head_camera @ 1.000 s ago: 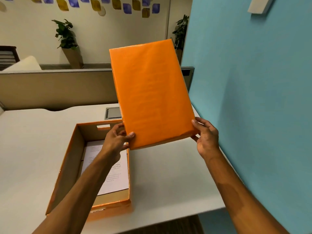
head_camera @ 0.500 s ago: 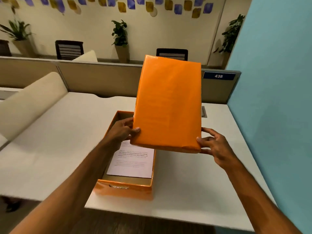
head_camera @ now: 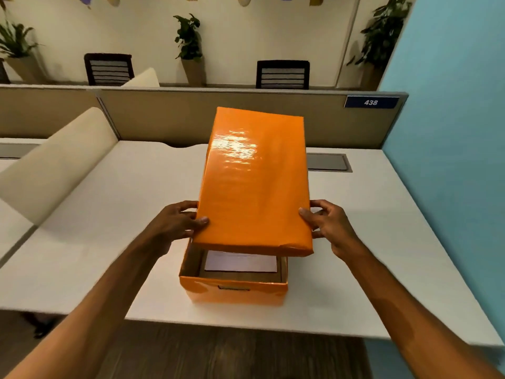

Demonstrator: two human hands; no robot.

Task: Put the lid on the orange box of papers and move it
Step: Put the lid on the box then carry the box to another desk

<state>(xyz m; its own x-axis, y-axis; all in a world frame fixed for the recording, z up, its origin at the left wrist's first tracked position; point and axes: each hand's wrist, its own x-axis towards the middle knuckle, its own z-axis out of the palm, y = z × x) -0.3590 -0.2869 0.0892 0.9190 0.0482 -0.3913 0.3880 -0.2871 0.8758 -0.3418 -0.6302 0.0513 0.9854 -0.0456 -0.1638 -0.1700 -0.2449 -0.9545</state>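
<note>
The glossy orange lid (head_camera: 254, 184) hovers over the orange box (head_camera: 235, 289), tilted with its near end raised a little above the box's rim. My left hand (head_camera: 175, 225) grips the lid's left edge and my right hand (head_camera: 328, 222) grips its right edge. The box stands on the white desk (head_camera: 82, 242) near the front edge. Through the gap under the lid's near end I see white papers (head_camera: 240, 262) lying inside. The lid hides the far part of the box.
A beige partition (head_camera: 177, 116) with a blue "438" sign (head_camera: 370, 102) runs behind the desk. A blue wall (head_camera: 453, 160) stands on the right. A grey cable hatch (head_camera: 328, 162) sits in the desk behind the lid. A beige rounded divider (head_camera: 57, 162) stands at left.
The lid has come down and to the left from an upright hold beside the box to lie nearly flat over it. Both hands kept their grip.
</note>
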